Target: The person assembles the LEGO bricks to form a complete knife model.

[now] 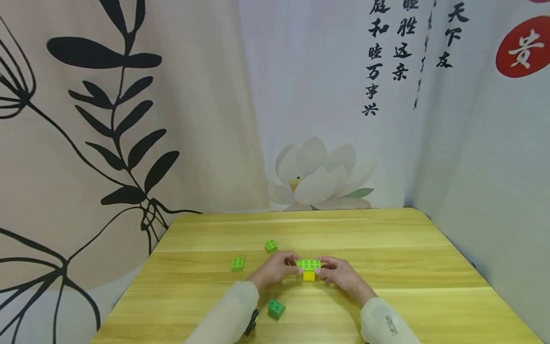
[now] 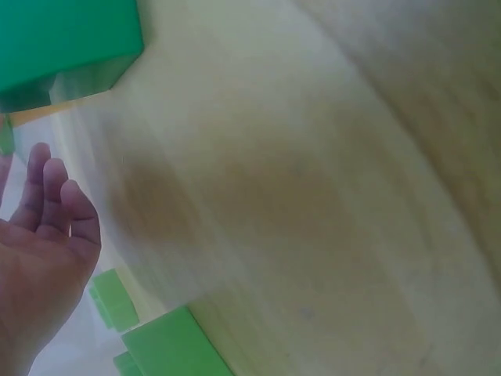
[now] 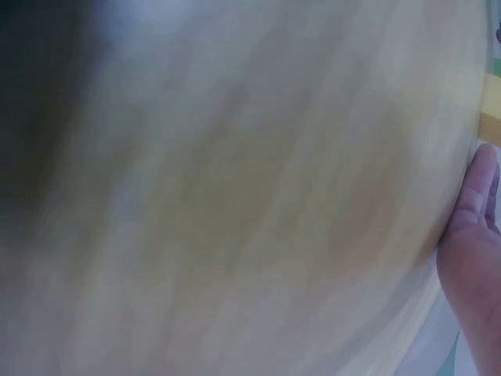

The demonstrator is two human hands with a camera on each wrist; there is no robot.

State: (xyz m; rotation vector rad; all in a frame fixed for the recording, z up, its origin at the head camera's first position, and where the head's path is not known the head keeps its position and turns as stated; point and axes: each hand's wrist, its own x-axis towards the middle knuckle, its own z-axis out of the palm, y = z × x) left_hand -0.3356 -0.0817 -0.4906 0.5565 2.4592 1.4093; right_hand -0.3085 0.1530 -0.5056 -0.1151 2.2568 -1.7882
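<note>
In the head view a wide lime green toy brick (image 1: 308,264) sits on top of a yellow brick (image 1: 309,276) near the middle of the table. My left hand (image 1: 278,267) pinches the lime brick's left end between thumb and fingers. At its right end my right hand (image 1: 341,274) does the same. The left wrist view shows part of the left hand (image 2: 47,251), its fingers bent, with the held brick mostly out of frame. In the right wrist view the right hand (image 3: 473,251) appears at the edge, just below the yellow brick (image 3: 491,106).
On the wooden table (image 1: 429,306), a dark green brick (image 1: 276,309) lies by the left forearm. Two small lime bricks lie left of the hands: one brick (image 1: 237,264) farther left, another brick (image 1: 270,246) behind the left hand. A printed curtain (image 1: 215,119) hangs behind.
</note>
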